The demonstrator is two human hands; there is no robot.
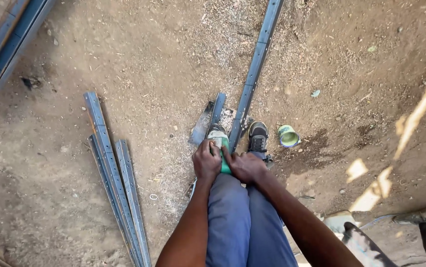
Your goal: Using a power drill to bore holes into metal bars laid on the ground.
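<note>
Own body: both arms bare, no sleeves or gloves on left hand [206, 161] or right hand [245, 167]. Blue-grey trousers [242, 222], plain fabric. Dark sneaker [258, 137] with dark laces, pale sole edge, dusty.

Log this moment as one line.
left hand: on green grinder | right hand: on grinder | grinder at long steel bar | shoe beside bar

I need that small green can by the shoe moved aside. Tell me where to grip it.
Grip the green can around its side wall, coming from above and the right, where bare dirt leaves room. It lies tipped, its open mouth facing up toward the camera, so fingers can close across the round body; the shoe crowds its left side.
</note>
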